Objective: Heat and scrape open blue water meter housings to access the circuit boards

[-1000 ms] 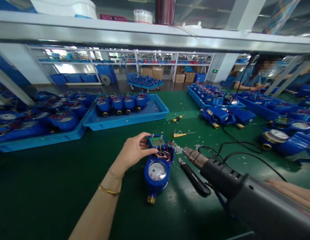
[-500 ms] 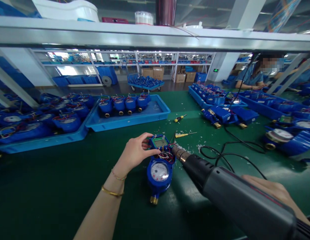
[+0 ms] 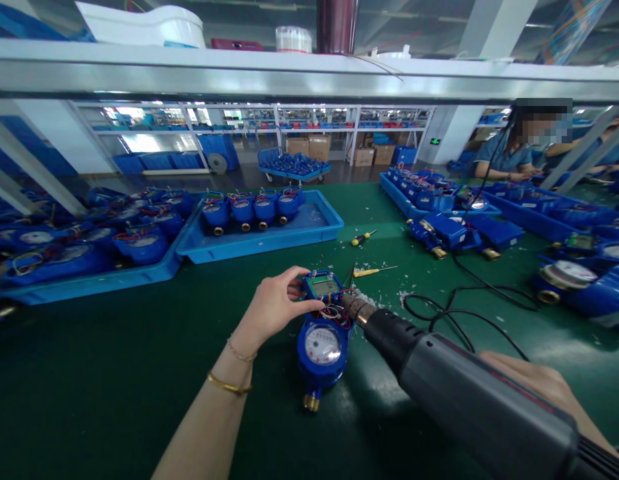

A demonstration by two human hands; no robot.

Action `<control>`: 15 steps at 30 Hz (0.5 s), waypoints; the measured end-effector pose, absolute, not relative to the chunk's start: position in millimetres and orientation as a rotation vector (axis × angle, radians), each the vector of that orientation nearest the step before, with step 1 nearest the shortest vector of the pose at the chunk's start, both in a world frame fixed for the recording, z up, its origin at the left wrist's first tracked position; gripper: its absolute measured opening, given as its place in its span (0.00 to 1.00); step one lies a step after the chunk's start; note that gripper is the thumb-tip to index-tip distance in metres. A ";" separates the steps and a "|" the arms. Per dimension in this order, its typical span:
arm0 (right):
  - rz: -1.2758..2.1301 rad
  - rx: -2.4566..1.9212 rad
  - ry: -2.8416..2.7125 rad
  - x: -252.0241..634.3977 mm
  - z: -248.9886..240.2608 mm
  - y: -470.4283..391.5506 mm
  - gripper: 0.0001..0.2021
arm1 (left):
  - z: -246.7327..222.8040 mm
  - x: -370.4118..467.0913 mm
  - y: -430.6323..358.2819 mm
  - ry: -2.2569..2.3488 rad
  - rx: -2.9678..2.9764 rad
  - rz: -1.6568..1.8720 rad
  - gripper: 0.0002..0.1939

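Observation:
My left hand (image 3: 274, 303) grips the left side of a small display module (image 3: 325, 287), thumb in front and fingers behind. That module is the upper part of a blue water meter (image 3: 322, 347), whose round dial faces up and whose brass fitting points toward me. Red and white wires show between dial and display. My right hand (image 3: 534, 383) is wrapped around a dark grey heat gun (image 3: 484, 400); most of its fingers are hidden behind the body. The gun's metal nozzle (image 3: 358, 309) ends close beside the module's right edge; whether they touch I cannot tell.
Beyond the meter lie a yellow-handled screwdriver (image 3: 374, 271) and a yellow-black one (image 3: 364, 238), among white scraps. Blue trays (image 3: 259, 248) of meters stand left and right. A black cable (image 3: 452, 310) loops at right. A shelf (image 3: 289, 73) crosses overhead; a co-worker (image 3: 509, 157) sits far right.
The whole view has shifted slightly, so things appear a little further right. Both hands keep their hold on the meter and the heat gun. Dark digits now show on the display.

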State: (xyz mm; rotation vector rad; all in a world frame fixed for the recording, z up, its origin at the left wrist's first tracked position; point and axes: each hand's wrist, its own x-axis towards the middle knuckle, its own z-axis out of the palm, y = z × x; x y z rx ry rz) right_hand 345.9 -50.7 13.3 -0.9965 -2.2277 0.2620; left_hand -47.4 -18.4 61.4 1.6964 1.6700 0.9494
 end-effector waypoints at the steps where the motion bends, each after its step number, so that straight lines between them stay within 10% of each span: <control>1: 0.269 -0.969 -2.250 349.1 10.7 -48.4 0.10 | 61.6 -47.5 -18.4 1.671 1.698 0.948 0.34; 15: 0.253 -0.971 -2.297 356.9 6.2 -44.7 0.10 | 61.4 -48.2 -19.1 1.675 1.696 0.941 0.34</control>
